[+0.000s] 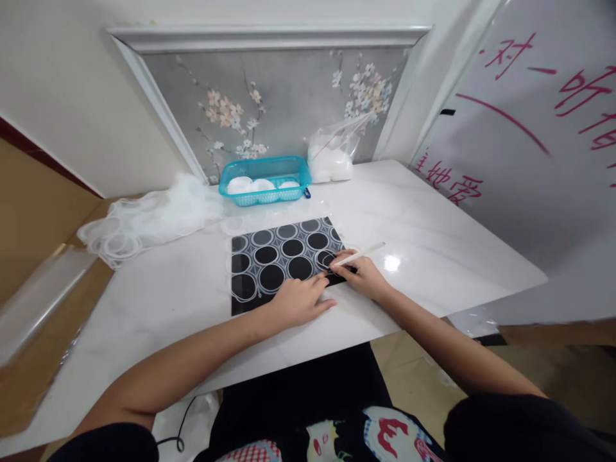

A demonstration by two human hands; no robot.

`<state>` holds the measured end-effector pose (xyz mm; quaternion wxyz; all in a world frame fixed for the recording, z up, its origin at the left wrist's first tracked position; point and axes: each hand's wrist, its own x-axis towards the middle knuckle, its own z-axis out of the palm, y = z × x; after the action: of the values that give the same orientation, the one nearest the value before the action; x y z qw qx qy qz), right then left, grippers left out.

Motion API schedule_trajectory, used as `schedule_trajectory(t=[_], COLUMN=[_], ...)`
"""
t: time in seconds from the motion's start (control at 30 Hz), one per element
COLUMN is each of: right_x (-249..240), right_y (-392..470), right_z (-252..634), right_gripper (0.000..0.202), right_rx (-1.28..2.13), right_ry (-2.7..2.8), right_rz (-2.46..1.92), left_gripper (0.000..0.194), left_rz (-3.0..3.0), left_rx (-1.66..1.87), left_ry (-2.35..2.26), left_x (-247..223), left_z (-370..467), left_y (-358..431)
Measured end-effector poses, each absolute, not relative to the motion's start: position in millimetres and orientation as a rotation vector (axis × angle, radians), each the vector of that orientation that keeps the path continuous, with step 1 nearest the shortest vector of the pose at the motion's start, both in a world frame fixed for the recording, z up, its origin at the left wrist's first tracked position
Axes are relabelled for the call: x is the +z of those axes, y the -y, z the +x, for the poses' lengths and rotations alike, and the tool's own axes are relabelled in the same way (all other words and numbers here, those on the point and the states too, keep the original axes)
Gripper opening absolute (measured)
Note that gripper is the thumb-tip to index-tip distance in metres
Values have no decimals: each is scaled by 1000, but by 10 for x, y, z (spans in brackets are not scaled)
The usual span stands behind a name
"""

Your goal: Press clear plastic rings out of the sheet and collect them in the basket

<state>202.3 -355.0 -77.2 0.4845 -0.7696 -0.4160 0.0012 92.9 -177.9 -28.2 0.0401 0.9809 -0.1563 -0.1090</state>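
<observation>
A black sheet (272, 278) with rows of white-outlined circles lies on the white table. My left hand (300, 300) rests flat over its front edge, fingers stretched toward the right corner and thumb apart. My right hand (362, 274) is closed round a slim white pen-like stick (359, 254), whose upper end points up to the right. Its lower end is among my fingers at the sheet's right side, where a thin pale loop (327, 258) lies over a circle. My fingers hide the exact tip and what it touches.
A turquoise basket (264, 200) with white rolls stands at the back, beside a clear bag (332, 160) of white material. A heap of translucent white rings (154, 218) lies at the back left. A whiteboard (529, 192) with red writing stands on the right.
</observation>
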Motion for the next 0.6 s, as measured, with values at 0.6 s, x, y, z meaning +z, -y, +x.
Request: schedule_trajectory(t=[0.6], right_x=[-681], right_y=[3649], right_z=[2483], right_gripper=[21], right_rx=[-738], right_ry=[943], right_rz=[-2147], left_gripper=[66], left_rz=[2755], left_rx=[-443], left_ry=[319], left_x=[-198], left_z=[970], left_y=[1714])
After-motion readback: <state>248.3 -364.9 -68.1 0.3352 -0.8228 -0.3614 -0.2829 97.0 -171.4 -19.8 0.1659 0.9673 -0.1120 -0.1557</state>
